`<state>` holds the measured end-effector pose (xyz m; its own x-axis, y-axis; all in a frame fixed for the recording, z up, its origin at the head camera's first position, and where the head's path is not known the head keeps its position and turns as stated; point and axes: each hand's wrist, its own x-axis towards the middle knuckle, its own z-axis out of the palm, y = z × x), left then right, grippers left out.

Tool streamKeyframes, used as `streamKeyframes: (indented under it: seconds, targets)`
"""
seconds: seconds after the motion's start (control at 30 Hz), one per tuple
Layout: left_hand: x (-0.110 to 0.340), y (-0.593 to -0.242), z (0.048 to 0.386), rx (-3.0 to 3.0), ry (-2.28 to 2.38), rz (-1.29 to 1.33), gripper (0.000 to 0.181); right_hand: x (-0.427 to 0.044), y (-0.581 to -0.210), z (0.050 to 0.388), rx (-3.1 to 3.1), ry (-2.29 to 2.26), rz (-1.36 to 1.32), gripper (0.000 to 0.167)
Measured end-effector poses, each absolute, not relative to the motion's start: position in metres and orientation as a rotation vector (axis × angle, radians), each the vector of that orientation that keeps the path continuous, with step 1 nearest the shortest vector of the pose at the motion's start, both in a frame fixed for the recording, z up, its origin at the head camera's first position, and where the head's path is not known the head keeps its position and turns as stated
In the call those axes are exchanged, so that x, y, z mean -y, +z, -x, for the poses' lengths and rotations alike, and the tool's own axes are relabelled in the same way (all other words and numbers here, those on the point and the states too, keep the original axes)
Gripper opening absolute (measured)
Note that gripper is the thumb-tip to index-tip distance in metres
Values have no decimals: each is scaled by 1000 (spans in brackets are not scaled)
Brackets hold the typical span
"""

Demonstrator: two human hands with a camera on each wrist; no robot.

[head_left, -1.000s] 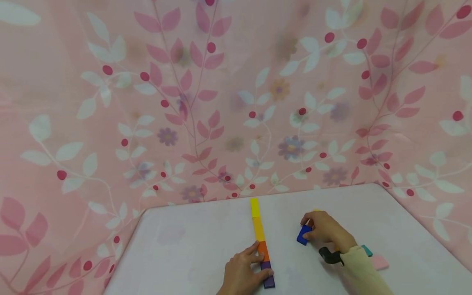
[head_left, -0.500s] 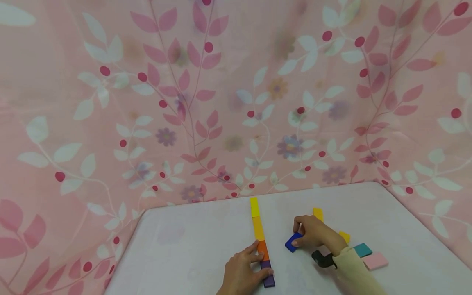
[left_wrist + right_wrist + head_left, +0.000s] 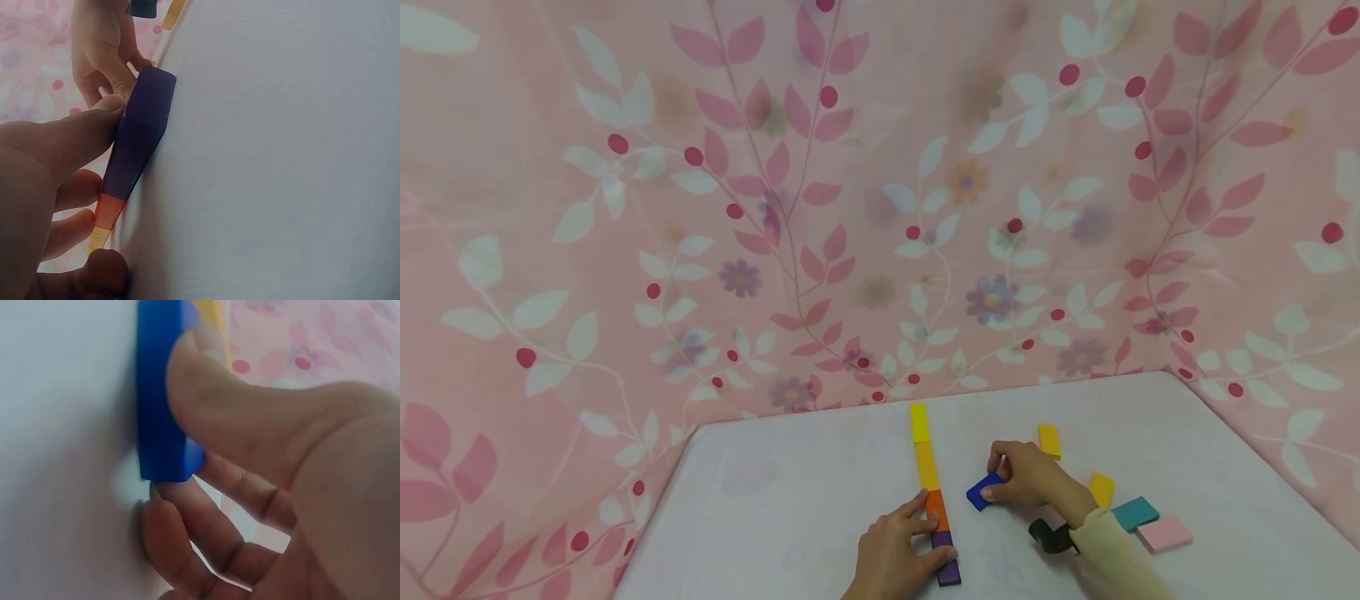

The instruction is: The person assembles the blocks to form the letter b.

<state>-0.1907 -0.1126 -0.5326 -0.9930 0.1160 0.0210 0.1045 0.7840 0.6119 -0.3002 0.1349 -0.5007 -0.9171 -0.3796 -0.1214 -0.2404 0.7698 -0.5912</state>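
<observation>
On the white-covered table (image 3: 760, 508), to the right of a straight row of coloured pieces, a flat, smooth-looking blue rectangular block (image 3: 977, 494) sits pinched between the thumb and fingers of the right hand (image 3: 1033, 472). Its colour is deep and even; in the right wrist view the broad side is strongly saturated, while a narrower side by the thumb looks paler. The edges appear straight, and the block lies at a slant to the row, near it but apart. Whether its underside meets the table I cannot tell.

The row itself runs away from the person, end to end: a bright yellow rectangular piece (image 3: 920, 422) farthest off, then a longer golden-yellow piece (image 3: 927, 467), an orange rectangular piece (image 3: 938, 508), and a dark purple stretch (image 3: 134, 159) nearest. Whether the purple is one piece or two is unclear. The left hand (image 3: 891, 546) rests against the row with its fingers spread, fingertips at the orange piece and thumb on the purple stretch.

Beyond the right hand lie a golden-yellow rectangular tile (image 3: 1049, 442) and a smaller-looking yellow tile (image 3: 1101, 489); beside its cream sleeve (image 3: 1120, 558), a teal tile (image 3: 1135, 513) touches or nearly touches a pale pink tile (image 3: 1165, 534).
</observation>
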Motion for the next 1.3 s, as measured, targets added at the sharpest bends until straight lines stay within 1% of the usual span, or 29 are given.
streamKeyframes:
  seconds: [0.43, 0.67, 1.07, 1.3]
  targets:
    - [113, -535, 193, -2928, 1037, -176, 54, -116, -505, 299, -2868, -799, 390, 36]
    - [113, -536, 192, -2927, 1049, -172, 52, -104, -510, 311, -2889, -820, 385, 38]
    - [112, -534, 193, -2937, 1027, -184, 53, -88, -517, 330, -2879, -893, 347, 40]
    - [112, -531, 193, -2945, 1019, -197, 54, -86, -516, 333, -2840, -958, 337, 41]
